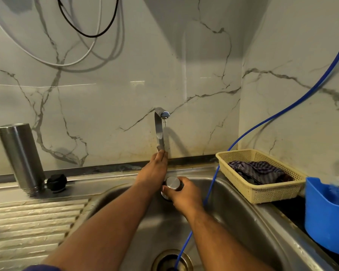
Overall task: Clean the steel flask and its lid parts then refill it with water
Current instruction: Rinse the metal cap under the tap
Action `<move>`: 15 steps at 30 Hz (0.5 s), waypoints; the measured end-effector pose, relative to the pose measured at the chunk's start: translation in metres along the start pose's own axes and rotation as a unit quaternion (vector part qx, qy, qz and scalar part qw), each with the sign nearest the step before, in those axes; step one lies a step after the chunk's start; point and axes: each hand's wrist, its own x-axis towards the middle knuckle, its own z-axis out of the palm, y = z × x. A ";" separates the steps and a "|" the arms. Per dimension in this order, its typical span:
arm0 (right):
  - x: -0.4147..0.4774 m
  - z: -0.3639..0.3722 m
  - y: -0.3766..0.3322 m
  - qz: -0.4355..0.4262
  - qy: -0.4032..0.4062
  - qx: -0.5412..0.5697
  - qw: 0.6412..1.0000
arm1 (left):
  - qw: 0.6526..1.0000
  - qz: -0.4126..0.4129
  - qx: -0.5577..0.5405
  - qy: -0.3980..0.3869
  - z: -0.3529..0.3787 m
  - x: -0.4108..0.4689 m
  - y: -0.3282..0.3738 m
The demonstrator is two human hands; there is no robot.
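My left hand [155,169] pinches the curved steel tap [159,132]; right hand [181,194] clamps the round steel cap [171,183], which may slip once wet.

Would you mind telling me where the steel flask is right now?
The flask stands upside down on the draining board, at the left of the head view, against the marble wall with a black lid part beside its mouth.

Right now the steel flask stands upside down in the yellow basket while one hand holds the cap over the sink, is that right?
Not quite. The head view shows the steel flask upside down on the draining board left of the sink, not in the yellow basket. The right hand does hold the cap over the sink.
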 end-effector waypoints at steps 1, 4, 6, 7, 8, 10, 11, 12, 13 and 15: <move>0.000 -0.001 0.000 -0.001 -0.001 0.002 1.000 | 1.000 -0.001 -0.006 0.003 0.000 0.000 0.000; -0.001 -0.003 -0.001 -0.007 -0.005 0.011 1.000 | 1.000 0.002 -0.015 0.002 0.003 0.000 -0.001; -0.003 -0.004 -0.001 -0.010 -0.011 0.015 1.000 | 1.000 0.004 -0.019 -0.001 0.005 -0.001 -0.004; -0.003 -0.004 -0.002 -0.011 -0.015 0.015 1.000 | 1.000 0.005 -0.026 -0.003 0.007 -0.002 -0.007; -0.004 -0.005 -0.003 -0.013 -0.018 0.014 1.000 | 0.999 0.006 -0.039 -0.004 0.008 -0.005 -0.010; -0.006 -0.005 -0.004 -0.018 -0.024 0.011 0.999 | 0.997 0.004 -0.077 0.001 0.009 -0.012 -0.016; -0.007 -0.005 -0.005 -0.020 -0.026 0.009 0.999 | 0.995 -0.003 -0.102 0.009 0.010 -0.017 -0.018; -0.008 -0.005 -0.006 -0.021 -0.029 0.008 0.999 | 0.991 -0.019 -0.130 0.019 0.009 -0.023 -0.017; -0.009 -0.005 -0.007 -0.020 -0.031 0.009 0.999 | 0.986 -0.047 -0.160 0.028 0.007 -0.029 -0.014; -0.011 -0.006 -0.009 -0.020 -0.034 0.013 0.999 | 0.965 -0.126 -0.228 0.035 0.003 -0.040 -0.008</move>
